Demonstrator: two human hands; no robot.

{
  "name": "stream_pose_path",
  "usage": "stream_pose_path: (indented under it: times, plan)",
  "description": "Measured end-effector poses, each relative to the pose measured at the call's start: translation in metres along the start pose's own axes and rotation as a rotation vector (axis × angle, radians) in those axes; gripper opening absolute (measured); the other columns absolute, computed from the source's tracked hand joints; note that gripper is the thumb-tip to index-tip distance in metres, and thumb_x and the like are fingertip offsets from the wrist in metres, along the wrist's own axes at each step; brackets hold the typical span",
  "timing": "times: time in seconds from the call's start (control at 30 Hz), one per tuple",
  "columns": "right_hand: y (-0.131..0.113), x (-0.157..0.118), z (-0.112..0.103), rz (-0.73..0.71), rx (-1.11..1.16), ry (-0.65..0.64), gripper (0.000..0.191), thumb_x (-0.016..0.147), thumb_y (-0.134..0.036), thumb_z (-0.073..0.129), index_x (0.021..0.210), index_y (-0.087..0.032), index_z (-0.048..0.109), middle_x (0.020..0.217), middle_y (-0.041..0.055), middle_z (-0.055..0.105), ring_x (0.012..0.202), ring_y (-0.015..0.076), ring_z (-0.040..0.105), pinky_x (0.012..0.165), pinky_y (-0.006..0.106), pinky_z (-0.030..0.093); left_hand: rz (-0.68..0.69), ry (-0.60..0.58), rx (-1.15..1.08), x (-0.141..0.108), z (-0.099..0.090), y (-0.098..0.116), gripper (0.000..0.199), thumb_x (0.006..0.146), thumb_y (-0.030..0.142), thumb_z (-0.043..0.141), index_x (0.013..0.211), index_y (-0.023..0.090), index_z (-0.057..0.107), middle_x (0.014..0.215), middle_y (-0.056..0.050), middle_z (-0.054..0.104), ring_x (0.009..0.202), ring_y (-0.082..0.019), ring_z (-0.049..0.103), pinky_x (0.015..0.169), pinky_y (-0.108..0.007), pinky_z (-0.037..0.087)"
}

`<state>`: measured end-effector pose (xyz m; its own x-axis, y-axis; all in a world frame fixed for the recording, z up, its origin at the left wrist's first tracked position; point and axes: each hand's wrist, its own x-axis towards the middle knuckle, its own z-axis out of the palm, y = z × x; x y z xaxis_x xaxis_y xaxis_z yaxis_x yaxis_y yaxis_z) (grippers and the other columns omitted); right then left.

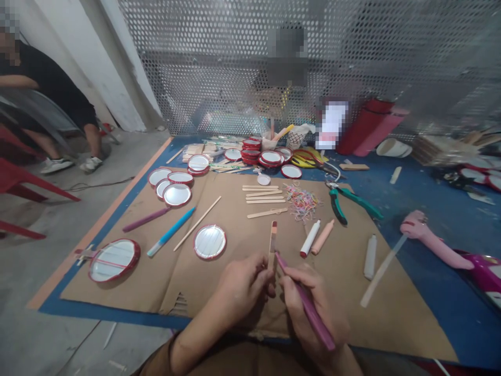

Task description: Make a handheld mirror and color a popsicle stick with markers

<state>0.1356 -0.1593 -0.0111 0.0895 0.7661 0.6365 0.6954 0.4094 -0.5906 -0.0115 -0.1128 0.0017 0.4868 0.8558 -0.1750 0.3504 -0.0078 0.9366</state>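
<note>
My left hand (246,282) pinches the lower part of a wooden craft stick (273,237), held upright over the cardboard. Bands of dark red, orange and purple-grey colour its upper end. In my right hand (313,303) is a purple marker (311,310), its tip touching or very close to the stick's edge. Beyond the stick lie a white marker (310,238) with a red end and a peach marker (323,237). Several plain craft sticks (265,200) rest in a row beside a heap of coloured rubber bands (302,202). A round metal lid (210,242) lies left of my hands.
Cardboard (235,209) covers the blue table (465,292). Green-handled pliers (340,203) and a pink glue gun (434,240) are at right. A lid with a stick attached (114,260), a blue marker (172,231) and stacked lids (250,151) also lie about. A person (50,78) sits far left.
</note>
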Motion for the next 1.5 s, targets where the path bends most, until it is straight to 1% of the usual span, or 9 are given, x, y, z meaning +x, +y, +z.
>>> stream_pose_path:
  times: [0.1,0.23,0.37,0.63,0.8,1.03,1.17,1.3,1.5]
  plan:
    - [-0.0007,-0.0021,-0.0002,0.05,0.001,0.01,0.009,0.091,-0.02,0.056,0.099,-0.021,0.061,0.082,0.0033,0.07,0.072,0.0169,0.069,0.069,0.031,0.059,-0.006,-0.007,-0.001,0.0006,-0.0001,-0.0008,0.017,0.091,0.027,0.044,0.076,0.021,0.049,0.069,-0.001,0.07,0.062,-0.015,0.065,0.061,-0.022,0.043]
    - [-0.0011,0.0006,0.0013,0.009,0.021,-0.018,0.011,0.09,-0.018,0.057,0.099,-0.021,0.062,0.083,0.0022,0.071,0.071,0.0151,0.068,0.068,0.028,0.058,0.032,0.02,0.058,0.0009,-0.0012,0.0009,0.016,0.089,0.024,0.045,0.073,0.022,0.048,0.069,-0.001,0.069,0.065,-0.015,0.064,0.062,-0.021,0.041]
    - [-0.0024,0.0036,0.0009,0.06,-0.018,0.011,0.009,0.089,-0.018,0.056,0.095,-0.021,0.063,0.079,0.0012,0.071,0.067,0.0145,0.069,0.066,0.026,0.058,-0.001,0.015,0.044,0.0001,-0.0014,0.0026,0.019,0.089,0.026,0.043,0.071,0.022,0.045,0.067,-0.001,0.068,0.061,-0.015,0.063,0.06,-0.022,0.041]
    - [-0.0031,0.0048,-0.0007,0.01,-0.004,-0.037,0.01,0.091,-0.02,0.055,0.099,-0.021,0.06,0.081,0.0019,0.069,0.067,0.0142,0.068,0.066,0.027,0.058,0.019,0.021,0.02,-0.0005,0.0002,0.0022,0.017,0.089,0.025,0.044,0.071,0.022,0.045,0.067,0.0,0.068,0.062,-0.015,0.063,0.06,-0.021,0.041]
    - [-0.0011,0.001,-0.001,0.065,-0.004,-0.012,0.01,0.093,-0.021,0.053,0.1,-0.021,0.059,0.079,0.0014,0.069,0.066,0.0145,0.068,0.066,0.028,0.058,-0.018,0.009,-0.004,-0.0004,0.0,0.0012,0.019,0.09,0.028,0.043,0.072,0.022,0.045,0.065,0.0,0.067,0.059,-0.015,0.062,0.059,-0.021,0.042]
    - [-0.0031,0.0013,0.0009,0.027,-0.032,-0.025,0.01,0.091,-0.02,0.054,0.098,-0.021,0.061,0.082,0.0031,0.071,0.069,0.0154,0.069,0.068,0.029,0.059,0.008,0.036,0.028,0.0003,-0.0008,-0.0001,0.016,0.09,0.027,0.043,0.076,0.021,0.05,0.068,-0.001,0.069,0.064,-0.016,0.064,0.062,-0.022,0.042]
    - [-0.0033,0.0014,-0.0004,0.082,-0.059,-0.005,0.01,0.091,-0.021,0.054,0.098,-0.021,0.061,0.08,0.0027,0.072,0.064,0.0154,0.069,0.067,0.029,0.059,-0.004,0.013,-0.012,0.0,0.0002,-0.0015,0.018,0.091,0.029,0.042,0.076,0.022,0.049,0.066,-0.001,0.068,0.06,-0.015,0.063,0.06,-0.022,0.044]
    - [-0.0033,0.003,-0.0007,0.012,-0.012,-0.012,0.008,0.089,-0.02,0.057,0.095,-0.022,0.063,0.079,0.0022,0.072,0.066,0.0157,0.07,0.065,0.027,0.059,0.015,0.032,-0.005,-0.0006,0.0001,0.0016,0.017,0.09,0.028,0.043,0.074,0.022,0.047,0.067,-0.002,0.069,0.062,-0.016,0.064,0.061,-0.022,0.045]
    - [-0.0049,0.0047,-0.0006,0.184,-0.011,0.013,0.013,0.091,-0.028,0.054,0.091,-0.02,0.065,0.073,0.0027,0.072,0.063,0.0162,0.069,0.06,0.027,0.058,-0.023,0.012,-0.038,0.0007,0.0006,0.002,0.019,0.091,0.031,0.04,0.075,0.022,0.045,0.066,-0.002,0.068,0.058,-0.016,0.063,0.059,-0.023,0.045]
